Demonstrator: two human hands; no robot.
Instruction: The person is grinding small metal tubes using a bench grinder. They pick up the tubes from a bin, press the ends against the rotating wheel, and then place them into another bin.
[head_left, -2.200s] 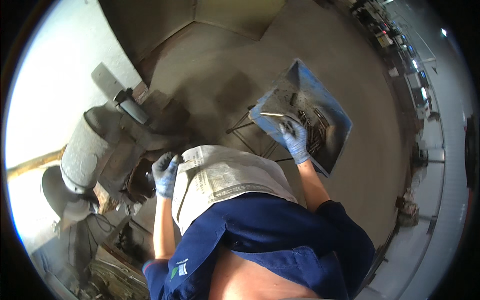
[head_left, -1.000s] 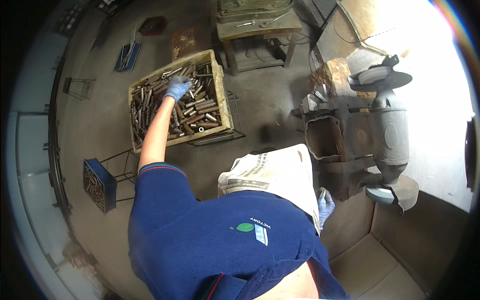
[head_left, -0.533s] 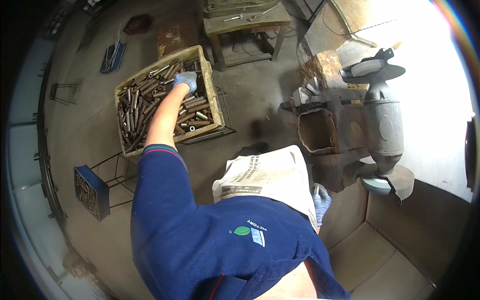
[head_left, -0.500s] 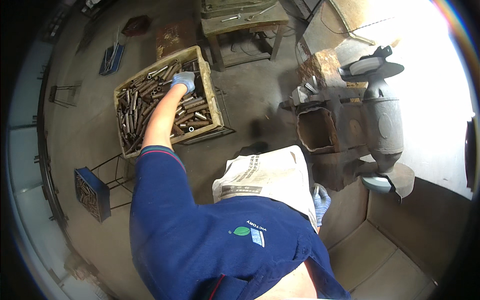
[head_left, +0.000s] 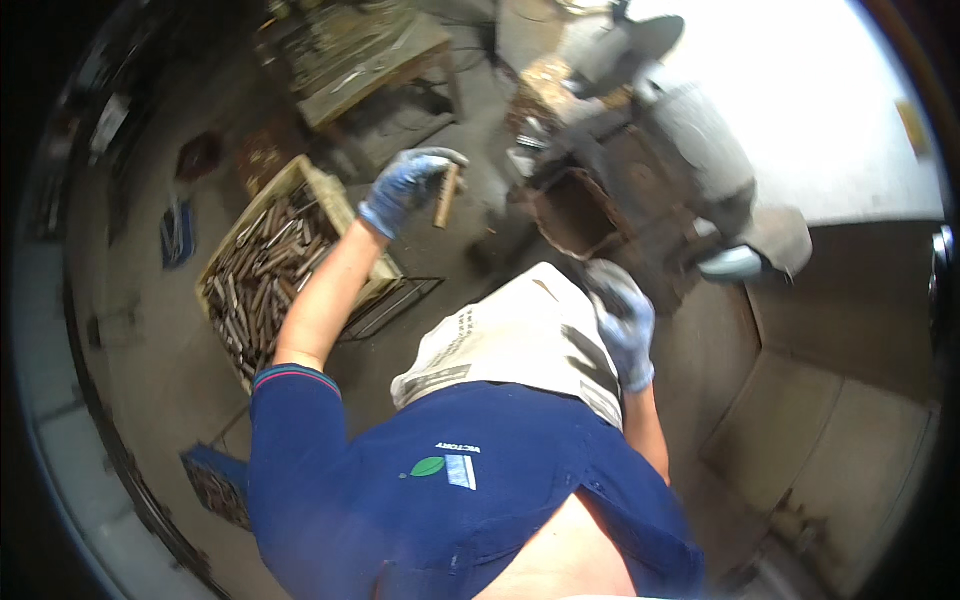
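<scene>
Gripping left hand: the blue-gloved left hand (head_left: 405, 190), upper middle of the frame, pinches one short brown metal piece (head_left: 447, 197) between thumb and fingers, close to its upper end.
Metal piece: we see it slanting down with most of its length hanging free, to the right of the crate (head_left: 333, 203) and above the floor (head_left: 487, 165). If the pinch slackened or the glove were slick, we judge it would fall to the floor rather than among the others.
Right hand: right of the frame's centre, the gloved right hand (head_left: 627, 322) has its fingers bent, at the edge of the pale apron (head_left: 480, 350). We cannot tell whether it holds anything; something small in it could slip away without our noticing.
Crate: at left, heaped with loose pieces (head_left: 265, 270); a knock from the left forearm (head_left: 325, 300) could set the pile sliding, or jolt the thin stand (head_left: 390, 308) beneath.
Grinder: at upper right, the grey grinder (head_left: 705, 150) is blurred, so we cannot tell whether its wheel (head_left: 728, 263) turns. If it did, a glove or loose apron edge brought too near could be snagged, in our judgement.
</scene>
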